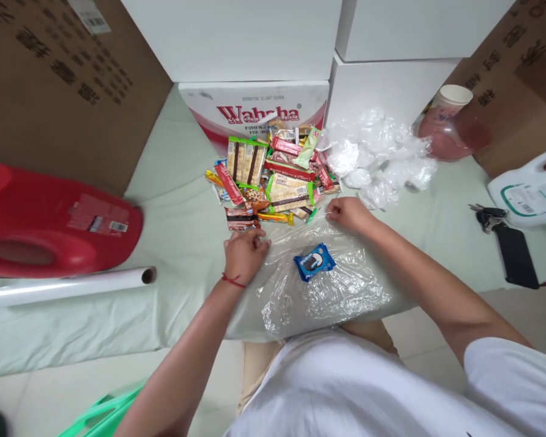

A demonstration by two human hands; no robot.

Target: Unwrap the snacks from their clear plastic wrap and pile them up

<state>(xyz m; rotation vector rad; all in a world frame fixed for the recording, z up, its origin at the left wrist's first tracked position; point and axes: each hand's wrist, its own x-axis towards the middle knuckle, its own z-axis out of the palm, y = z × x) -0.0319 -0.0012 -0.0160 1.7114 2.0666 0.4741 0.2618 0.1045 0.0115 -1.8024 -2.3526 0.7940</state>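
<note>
As our left hand (246, 254) and right hand (348, 212) pinch clear plastic film (337, 294) mid-frame, we're seemingly spreading it; next calls for even tension.

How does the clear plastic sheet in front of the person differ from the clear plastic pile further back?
The sheet is spread out, while the pile is bunched into crumpled lumps. The sheet has a blue packet on it; the pile has none in sight. The sheet lies nearer the camera, the pile back near a white box. Both are see-through and shiny.
</note>
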